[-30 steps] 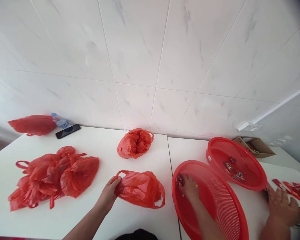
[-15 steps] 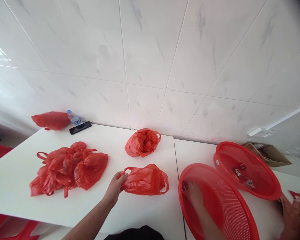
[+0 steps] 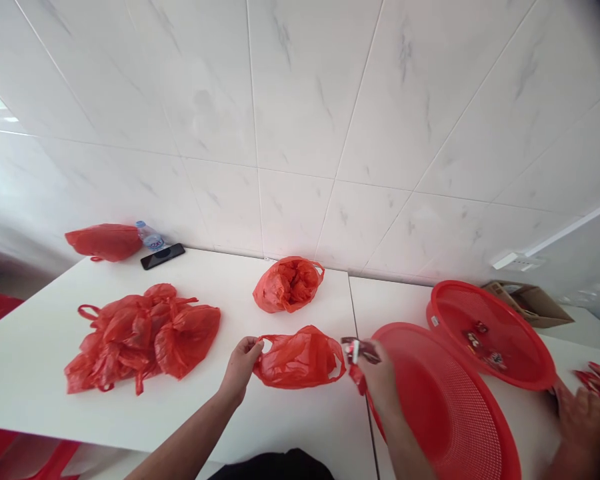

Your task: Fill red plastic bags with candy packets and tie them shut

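Observation:
A thin red plastic bag (image 3: pixel 300 360) lies on the white table in front of me, one handle loop toward each side. My left hand (image 3: pixel 241 365) is closed on its left handle. Just beyond its right handle, my right hand (image 3: pixel 379 375) grips several small dark red and white wrapped packets (image 3: pixel 355 357), blurred by motion. That hand is over the left rim of the near red plastic basket (image 3: pixel 430 400), whose bottom shows bare red. Behind it, a second red basket (image 3: pixel 515 320) holds several small wrapped packets (image 3: pixel 480 340).
Knotted red bags (image 3: pixel 140 337) are heaped at left, another red bag (image 3: pixel 289 283) sits behind. A phone (image 3: pixel 163 256), a water bottle (image 3: pixel 150 237) and a red bag (image 3: pixel 105 241) are near the wall. A cardboard box (image 3: pixel 530 303) and another person's hands (image 3: pixel 583 413) are at right.
My right hand has come up out of the near basket and moved left toward the bag, carrying packets. My left hand still holds the bag's handle.

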The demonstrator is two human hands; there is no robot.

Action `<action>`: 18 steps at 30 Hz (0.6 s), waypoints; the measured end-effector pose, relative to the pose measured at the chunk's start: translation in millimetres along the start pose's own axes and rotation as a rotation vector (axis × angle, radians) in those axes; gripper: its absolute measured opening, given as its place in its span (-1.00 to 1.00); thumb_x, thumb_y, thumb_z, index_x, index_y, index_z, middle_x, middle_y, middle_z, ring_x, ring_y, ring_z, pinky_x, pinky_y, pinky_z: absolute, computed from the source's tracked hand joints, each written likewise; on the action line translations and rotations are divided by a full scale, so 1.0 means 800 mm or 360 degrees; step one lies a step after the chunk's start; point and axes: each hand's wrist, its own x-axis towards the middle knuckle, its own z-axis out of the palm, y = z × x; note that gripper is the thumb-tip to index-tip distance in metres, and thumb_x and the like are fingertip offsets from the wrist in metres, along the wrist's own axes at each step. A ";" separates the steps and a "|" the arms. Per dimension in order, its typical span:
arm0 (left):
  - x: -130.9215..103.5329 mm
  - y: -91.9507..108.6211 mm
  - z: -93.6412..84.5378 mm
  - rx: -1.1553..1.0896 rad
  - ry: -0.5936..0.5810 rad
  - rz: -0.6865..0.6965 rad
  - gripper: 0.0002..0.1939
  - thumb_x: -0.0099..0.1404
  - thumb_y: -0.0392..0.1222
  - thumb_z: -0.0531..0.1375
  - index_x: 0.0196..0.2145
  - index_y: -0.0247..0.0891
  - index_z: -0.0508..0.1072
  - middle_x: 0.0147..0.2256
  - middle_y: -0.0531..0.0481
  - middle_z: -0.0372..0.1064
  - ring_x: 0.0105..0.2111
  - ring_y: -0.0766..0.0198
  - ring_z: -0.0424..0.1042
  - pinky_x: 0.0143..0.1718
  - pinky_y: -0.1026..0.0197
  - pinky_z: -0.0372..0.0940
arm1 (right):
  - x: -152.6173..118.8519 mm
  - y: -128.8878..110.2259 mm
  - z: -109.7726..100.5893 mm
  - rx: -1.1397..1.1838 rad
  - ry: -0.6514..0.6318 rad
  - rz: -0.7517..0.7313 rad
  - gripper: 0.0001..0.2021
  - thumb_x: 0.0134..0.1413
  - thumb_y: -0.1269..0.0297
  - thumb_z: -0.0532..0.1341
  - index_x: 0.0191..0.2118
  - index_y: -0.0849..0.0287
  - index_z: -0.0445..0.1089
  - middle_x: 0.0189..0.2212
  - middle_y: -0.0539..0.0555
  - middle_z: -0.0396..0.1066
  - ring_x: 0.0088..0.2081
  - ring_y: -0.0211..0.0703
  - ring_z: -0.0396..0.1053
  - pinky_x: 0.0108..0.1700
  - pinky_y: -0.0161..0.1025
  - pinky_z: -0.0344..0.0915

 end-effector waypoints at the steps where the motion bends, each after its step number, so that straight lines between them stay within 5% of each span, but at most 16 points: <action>1: 0.000 0.000 0.001 -0.0008 -0.0008 -0.0006 -0.67 0.05 0.06 0.26 -0.42 -0.24 0.30 -0.56 0.15 0.26 -0.58 0.40 0.23 -0.51 0.32 0.17 | -0.007 0.000 0.026 0.0144 -0.0153 0.0012 -0.71 -0.24 0.32 0.23 -0.26 0.13 0.38 -0.35 0.02 0.47 -0.30 -0.15 0.42 -0.23 -0.28 0.31; 5: -0.002 0.002 0.007 -0.0060 -0.0080 -0.0014 -0.67 0.07 0.05 0.25 -0.39 -0.23 0.28 -0.49 0.10 0.33 -0.52 0.36 0.31 -0.45 0.27 0.25 | -0.028 0.020 0.123 0.0301 -0.0352 0.0150 -0.72 -0.19 0.28 0.20 -0.24 0.14 0.36 -0.34 0.04 0.48 -0.29 -0.14 0.43 -0.25 -0.25 0.34; 8: -0.005 0.005 0.007 -0.0085 -0.0145 -0.0005 -0.67 0.06 0.05 0.25 -0.39 -0.23 0.28 -0.42 0.05 0.39 -0.44 0.32 0.38 -0.33 0.22 0.30 | -0.030 0.037 0.153 0.0275 -0.0418 0.0263 -0.57 -0.14 0.18 0.21 -0.07 0.13 0.31 -0.22 0.11 0.48 -0.28 -0.09 0.45 -0.34 -0.21 0.37; 14: -0.003 0.010 -0.008 -0.0036 -0.0143 0.0030 -0.70 0.08 0.02 0.25 -0.42 -0.24 0.30 -0.40 0.03 0.42 -0.39 0.31 0.38 -0.29 0.22 0.28 | -0.020 0.041 0.110 -0.0082 -0.0280 0.0137 -0.66 -0.08 0.14 0.16 -0.17 0.16 0.38 -0.11 0.18 0.41 -0.11 0.02 0.38 -0.12 -0.11 0.31; 18: 0.001 0.010 -0.015 0.0006 -0.0142 0.0047 -0.70 0.04 0.01 0.28 -0.44 -0.24 0.30 -0.47 0.07 0.39 -0.47 0.33 0.35 -0.33 0.22 0.27 | -0.012 0.033 0.098 -0.0358 -0.0045 -0.0025 -0.44 -0.08 0.09 0.16 0.09 0.16 0.20 0.09 0.26 0.19 0.07 0.09 0.21 -0.05 -0.11 0.23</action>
